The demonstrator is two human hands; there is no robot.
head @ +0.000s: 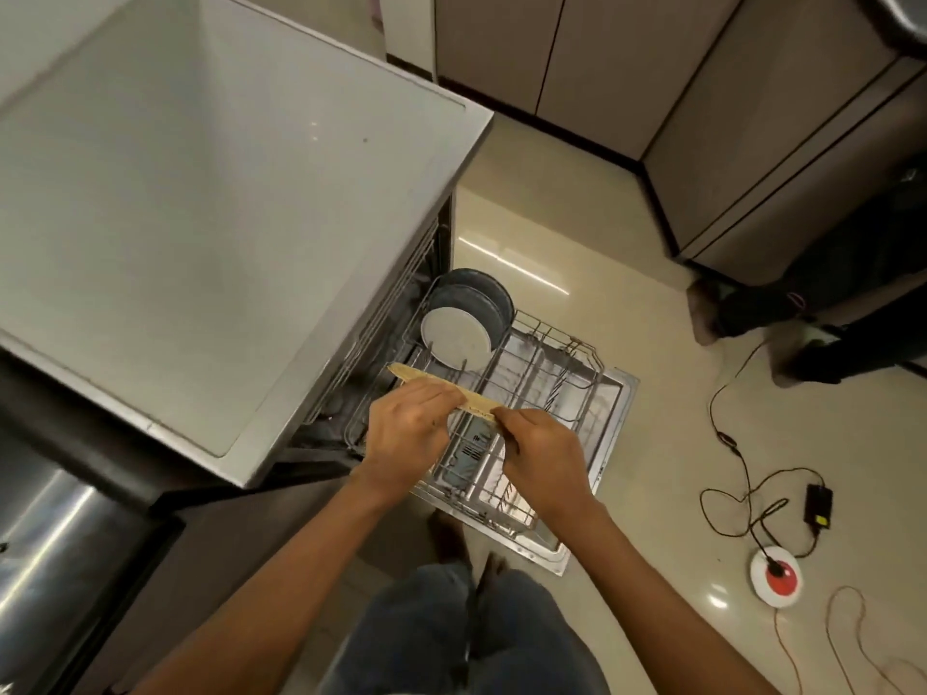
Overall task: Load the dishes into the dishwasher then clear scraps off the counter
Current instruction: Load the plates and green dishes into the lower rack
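Head view: a flat wooden utensil [441,388], pale and long like a spatula or a bundle of chopsticks, is held level over the pulled-out lower rack [521,393] of the dishwasher, its far end pointing up-left toward the plates. The left hand [409,428] wraps it near the middle, fingers curled together over the top edge with the thumb underneath, wrist bent slightly inward. The right hand [539,443] meets it at the near end, thumb and forefinger pinching the tip, the other fingers folded close; whether it also holds a thin second item below cannot be told. Both forearms reach forward from the bottom of the frame and converge above the rack, the hands nearly touching each other.

In the rack's back-left corner a white plate [455,336] stands upright on edge, with grey plates [476,298] stacked upright just behind it. The rest of the wire rack looks bare, and it sits over the lowered dishwasher door [609,443].

To the left, the pale counter [200,218] overhangs the machine. On the glossy floor to the right lie a black cable [727,443], a black adapter [818,505] and a round red-and-white device [776,578]. Brown cabinets [577,67] line the far wall
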